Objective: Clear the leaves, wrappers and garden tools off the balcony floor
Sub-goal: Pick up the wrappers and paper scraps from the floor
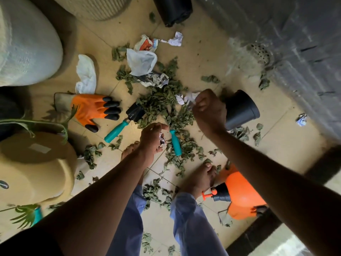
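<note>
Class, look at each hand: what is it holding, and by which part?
The left hand grips a crumpled wrapper bunched in its curled fingers. The right hand pinches a white paper scrap by its edge.

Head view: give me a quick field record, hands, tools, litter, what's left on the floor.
left hand: holds a crumpled wrapper
right hand: pinches white paper
tools on floor: black trowel, second teal handle, orange glove, orange sprayer
litter: leaf pile, white plastic bag, printed wrapper
pot: black pot tipped on its side
status: clearing barely begun
</note>
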The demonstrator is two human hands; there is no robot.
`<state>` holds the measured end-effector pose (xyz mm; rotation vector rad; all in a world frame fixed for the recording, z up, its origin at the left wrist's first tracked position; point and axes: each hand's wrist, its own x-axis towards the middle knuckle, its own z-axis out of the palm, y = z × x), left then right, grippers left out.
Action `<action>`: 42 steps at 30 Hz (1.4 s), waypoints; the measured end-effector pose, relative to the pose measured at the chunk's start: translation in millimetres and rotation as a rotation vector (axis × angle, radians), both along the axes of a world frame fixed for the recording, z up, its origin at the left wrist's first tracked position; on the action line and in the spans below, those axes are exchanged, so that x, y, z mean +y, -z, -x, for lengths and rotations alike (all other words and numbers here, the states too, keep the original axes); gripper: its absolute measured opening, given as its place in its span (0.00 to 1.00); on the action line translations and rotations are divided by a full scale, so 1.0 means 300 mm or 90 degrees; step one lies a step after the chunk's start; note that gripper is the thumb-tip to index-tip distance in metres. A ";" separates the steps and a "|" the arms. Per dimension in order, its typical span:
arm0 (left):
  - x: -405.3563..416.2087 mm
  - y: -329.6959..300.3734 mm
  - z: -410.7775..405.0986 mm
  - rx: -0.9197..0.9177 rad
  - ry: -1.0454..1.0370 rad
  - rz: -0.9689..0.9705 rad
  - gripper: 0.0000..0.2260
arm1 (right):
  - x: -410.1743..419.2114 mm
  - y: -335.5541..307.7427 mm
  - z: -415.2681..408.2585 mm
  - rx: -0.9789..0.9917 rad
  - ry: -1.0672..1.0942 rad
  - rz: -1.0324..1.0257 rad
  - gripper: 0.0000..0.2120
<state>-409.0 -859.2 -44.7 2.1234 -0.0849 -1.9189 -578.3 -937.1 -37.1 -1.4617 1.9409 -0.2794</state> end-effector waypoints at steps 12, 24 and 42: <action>-0.015 0.008 -0.011 -0.029 -0.030 0.047 0.26 | 0.224 -0.049 -0.205 -0.224 0.058 -0.166 0.06; 0.116 0.061 -0.140 -0.046 -0.021 0.005 0.19 | -0.012 0.215 -0.122 0.167 -0.078 -0.105 0.09; 0.189 0.030 -0.127 -0.029 0.044 0.041 0.11 | 0.097 0.101 -0.093 0.092 0.096 -0.080 0.04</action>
